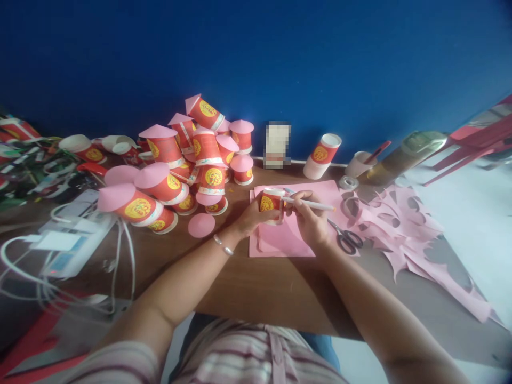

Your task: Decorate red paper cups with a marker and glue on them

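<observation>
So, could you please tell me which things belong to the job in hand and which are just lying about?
Likely the job:
- held cup
- white pen-like tool
- pink paper
- scissors
- cone-topped cups

Apparently lying about:
- bottle
- white cables

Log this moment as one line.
left hand: holding red-and-white paper cup | right hand: holding slim white pen | black-handled scissors: lying to its right

single head-worn view, facing forward and down, arm's-length close

Deep blue wall (256,58), brown wooden tabletop (240,288)
</observation>
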The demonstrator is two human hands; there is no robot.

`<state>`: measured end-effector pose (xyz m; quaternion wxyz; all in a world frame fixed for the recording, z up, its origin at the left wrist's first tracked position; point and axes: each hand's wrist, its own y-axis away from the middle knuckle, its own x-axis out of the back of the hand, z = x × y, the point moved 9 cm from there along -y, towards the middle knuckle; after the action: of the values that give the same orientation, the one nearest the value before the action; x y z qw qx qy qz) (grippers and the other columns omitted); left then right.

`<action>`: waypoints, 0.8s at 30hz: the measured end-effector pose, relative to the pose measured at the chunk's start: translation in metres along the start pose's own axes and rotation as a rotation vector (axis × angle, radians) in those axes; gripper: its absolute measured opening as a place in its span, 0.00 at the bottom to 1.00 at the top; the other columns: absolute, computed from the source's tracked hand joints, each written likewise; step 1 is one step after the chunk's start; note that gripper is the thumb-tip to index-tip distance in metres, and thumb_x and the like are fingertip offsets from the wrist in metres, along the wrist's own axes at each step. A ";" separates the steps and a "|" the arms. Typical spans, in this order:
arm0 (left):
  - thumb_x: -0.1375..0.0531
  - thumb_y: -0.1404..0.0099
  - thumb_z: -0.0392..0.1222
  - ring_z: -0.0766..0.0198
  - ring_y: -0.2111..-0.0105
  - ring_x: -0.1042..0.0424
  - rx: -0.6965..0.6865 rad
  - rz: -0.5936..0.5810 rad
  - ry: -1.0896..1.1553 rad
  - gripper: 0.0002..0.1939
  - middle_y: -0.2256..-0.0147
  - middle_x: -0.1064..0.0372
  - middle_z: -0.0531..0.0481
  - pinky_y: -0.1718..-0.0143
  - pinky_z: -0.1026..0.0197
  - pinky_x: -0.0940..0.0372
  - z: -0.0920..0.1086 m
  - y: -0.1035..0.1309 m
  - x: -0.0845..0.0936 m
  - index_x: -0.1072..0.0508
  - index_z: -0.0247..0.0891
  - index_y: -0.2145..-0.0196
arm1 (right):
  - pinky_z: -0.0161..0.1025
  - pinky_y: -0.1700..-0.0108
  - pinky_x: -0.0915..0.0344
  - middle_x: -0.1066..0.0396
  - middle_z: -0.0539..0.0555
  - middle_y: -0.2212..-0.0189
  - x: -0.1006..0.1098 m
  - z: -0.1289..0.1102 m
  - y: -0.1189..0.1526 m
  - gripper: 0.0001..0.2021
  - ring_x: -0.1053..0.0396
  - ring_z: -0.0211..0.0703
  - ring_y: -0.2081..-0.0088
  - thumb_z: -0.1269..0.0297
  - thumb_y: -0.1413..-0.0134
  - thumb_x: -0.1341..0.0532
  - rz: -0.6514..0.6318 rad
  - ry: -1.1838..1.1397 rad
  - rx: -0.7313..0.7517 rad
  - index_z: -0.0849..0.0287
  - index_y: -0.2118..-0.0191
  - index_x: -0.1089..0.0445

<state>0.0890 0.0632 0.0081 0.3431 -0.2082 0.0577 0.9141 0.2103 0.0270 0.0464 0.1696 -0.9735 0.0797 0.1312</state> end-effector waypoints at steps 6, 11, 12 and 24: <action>0.25 0.46 0.45 0.55 0.58 0.24 0.049 0.036 0.037 0.26 0.59 0.23 0.44 0.54 0.51 0.28 -0.006 0.002 0.003 0.24 0.37 0.52 | 0.41 0.65 0.29 0.28 0.49 0.70 -0.006 -0.025 0.009 0.08 0.28 0.40 0.70 0.58 0.35 0.36 -0.027 0.330 0.209 0.54 0.63 0.32; 0.24 0.47 0.49 0.59 0.62 0.25 -0.003 0.045 0.007 0.22 0.64 0.24 0.46 0.54 0.53 0.29 -0.003 0.000 0.005 0.23 0.35 0.59 | 0.42 0.62 0.27 0.26 0.49 0.72 -0.019 -0.055 0.020 0.04 0.27 0.40 0.70 0.65 0.35 0.38 -0.038 0.774 0.530 0.54 0.64 0.33; 0.24 0.47 0.50 0.59 0.62 0.25 -0.007 0.058 0.004 0.23 0.64 0.25 0.47 0.55 0.54 0.30 -0.003 0.000 0.007 0.23 0.35 0.59 | 0.41 0.63 0.27 0.26 0.49 0.72 -0.022 -0.057 0.021 0.04 0.27 0.40 0.71 0.66 0.36 0.38 -0.045 0.812 0.570 0.54 0.63 0.33; 0.23 0.50 0.51 0.49 0.52 0.24 0.001 0.045 -0.008 0.35 0.52 0.23 0.41 0.53 0.51 0.29 -0.008 -0.001 0.012 0.26 0.38 0.48 | 0.41 0.68 0.29 0.24 0.49 0.71 -0.032 -0.050 0.027 0.04 0.27 0.42 0.71 0.65 0.36 0.37 -0.116 0.848 0.580 0.50 0.65 0.30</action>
<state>0.0845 0.0693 -0.0037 0.3226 -0.2031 0.0615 0.9224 0.1857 -0.0125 0.0927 0.3922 -0.8568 0.1205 -0.3122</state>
